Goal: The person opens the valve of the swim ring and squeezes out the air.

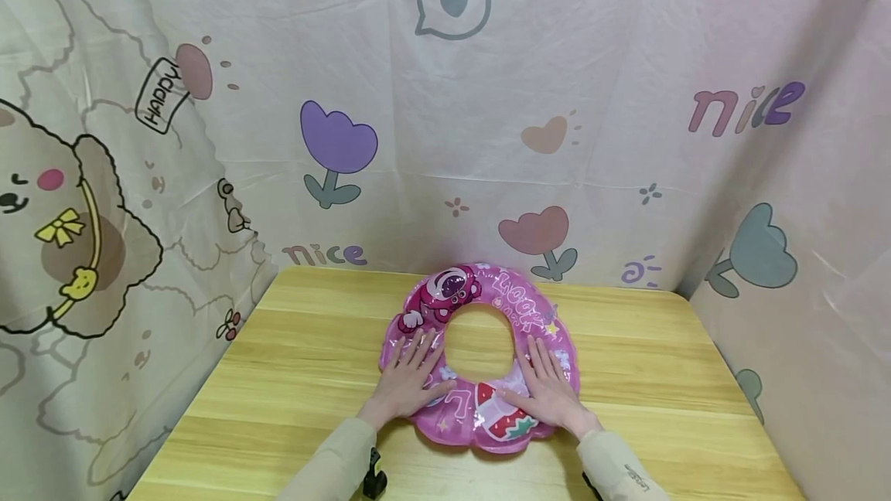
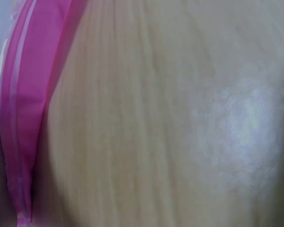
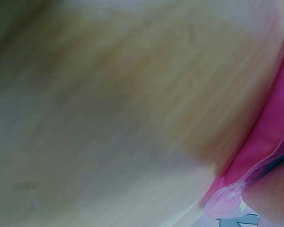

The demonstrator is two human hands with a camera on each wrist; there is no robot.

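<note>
A pink inflatable swim ring (image 1: 455, 416) with a cartoon bear, lettering and a strawberry print lies on the wooden table. My left hand (image 1: 411, 379) rests flat on its left side, fingers straight and spread, thumb toward the lower middle. On the opposite side my right hand (image 1: 546, 389) lies with straight fingers, its thumb over the strawberry print. In the left wrist view the ring's pink edge (image 2: 31, 94) runs down the left side. The right wrist view shows its pink rim (image 3: 260, 142) at the lower right, beside part of the hand.
The wooden table (image 1: 306, 362) extends around the ring. A patterned cloth backdrop (image 1: 445, 99) hangs behind it and along both sides. Dark straps with a small black device (image 1: 374, 476) show at the left wrist.
</note>
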